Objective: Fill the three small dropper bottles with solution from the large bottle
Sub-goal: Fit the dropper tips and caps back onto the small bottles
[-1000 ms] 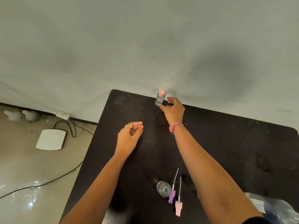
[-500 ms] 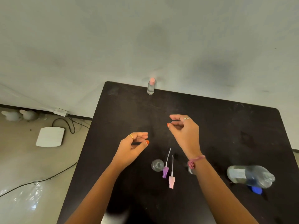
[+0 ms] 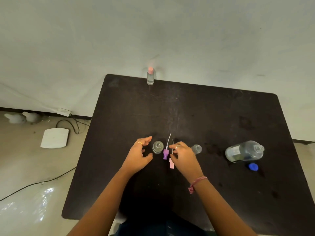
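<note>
On the dark table [image 3: 213,116], a small clear bottle with a pink cap [image 3: 150,76] stands at the far edge. An uncapped small bottle [image 3: 157,147] stands between my hands, and another open small bottle [image 3: 196,149] peeks out to the right of my right hand. A purple dropper cap [image 3: 165,153] and a pink dropper cap [image 3: 171,164] with thin tubes lie flat beside them. My left hand [image 3: 139,155] hovers with spread fingers just left of the uncapped bottle. My right hand [image 3: 183,155] is over the caps, fingers relaxed, holding nothing visibly. The large clear bottle [image 3: 244,151] stands open at right.
A blue cap [image 3: 253,167] lies in front of the large bottle. Left of the table, on the floor, are a white flat device [image 3: 54,138], black cables [image 3: 68,123] and two small white figures [image 3: 22,117]. A pale wall rises behind the table.
My right hand let go of the pink-capped bottle at the far edge and drew back to the caps. My left hand moved down beside the uncapped bottle. The view tilted down.
</note>
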The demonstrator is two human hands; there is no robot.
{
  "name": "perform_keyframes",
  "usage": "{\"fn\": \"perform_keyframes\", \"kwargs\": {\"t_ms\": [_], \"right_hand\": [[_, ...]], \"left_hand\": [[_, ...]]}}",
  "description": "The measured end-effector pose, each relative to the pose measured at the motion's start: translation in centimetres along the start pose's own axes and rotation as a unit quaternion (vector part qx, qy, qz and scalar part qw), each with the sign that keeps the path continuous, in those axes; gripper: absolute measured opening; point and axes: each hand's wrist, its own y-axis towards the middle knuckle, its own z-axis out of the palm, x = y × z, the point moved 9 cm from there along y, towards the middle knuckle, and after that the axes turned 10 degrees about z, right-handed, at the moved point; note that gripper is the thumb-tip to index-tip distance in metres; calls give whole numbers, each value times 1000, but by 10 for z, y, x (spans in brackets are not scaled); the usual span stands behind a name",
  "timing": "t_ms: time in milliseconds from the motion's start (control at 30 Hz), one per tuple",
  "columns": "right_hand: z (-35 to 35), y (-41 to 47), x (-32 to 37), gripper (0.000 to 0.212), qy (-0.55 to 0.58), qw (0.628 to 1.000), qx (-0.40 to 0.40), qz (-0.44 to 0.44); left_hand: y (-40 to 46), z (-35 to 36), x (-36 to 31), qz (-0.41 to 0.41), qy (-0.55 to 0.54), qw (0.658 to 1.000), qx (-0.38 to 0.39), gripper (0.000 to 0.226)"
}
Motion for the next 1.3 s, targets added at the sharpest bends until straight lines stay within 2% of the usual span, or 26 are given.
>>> {"fn": "perform_keyframes", "kwargs": {"t_ms": [100, 233, 533, 800, 1067, 1200, 1300], "right_hand": [[19, -2, 5, 28, -88, 993, 60, -59], [34, -8, 15, 30, -196, 968, 59, -147], [44, -5, 22, 38, -266, 943, 54, -191], [43, -3, 27, 21, -290, 934, 38, -206], [50, -6, 31, 26, -293, 925, 44, -238], [46, -3, 26, 23, -261, 938, 21, -226], [34, -5, 23, 29, -174, 964, 5, -203]], "left_hand": [[1, 11, 1, -2, 15, 1000, 2, 71], [2, 22, 6, -9, 19, 1000, 6, 74], [10, 32, 1, 7, 28, 1000, -10, 66], [10, 29, 3, 13, 23, 999, -30, 56], [7, 18, 5, 6, 20, 998, -55, 54], [2, 12, 3, 5, 5, 998, -70, 56], [-2, 6, 0, 2, -16, 996, -87, 57]]}}
